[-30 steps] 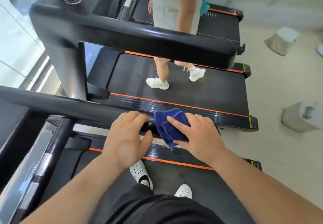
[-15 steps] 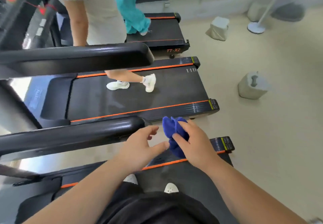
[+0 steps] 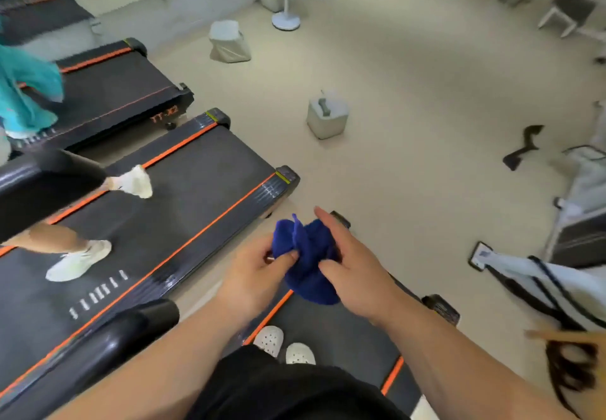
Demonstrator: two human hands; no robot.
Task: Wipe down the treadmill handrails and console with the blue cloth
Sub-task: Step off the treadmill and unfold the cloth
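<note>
The blue cloth [image 3: 308, 255] is held bunched in mid-air, pinched at 9 o'clock by the left hand [image 3: 254, 277], gripped at 3 o'clock by the right hand [image 3: 355, 275]; soft, light, floppy, so likely best folded flat before the handrail [image 3: 131, 331] at 8 o'clock is wiped

Orange lettering [image 3: 164, 113] on far treadmill [image 3: 108, 91], too blurred.
</note>
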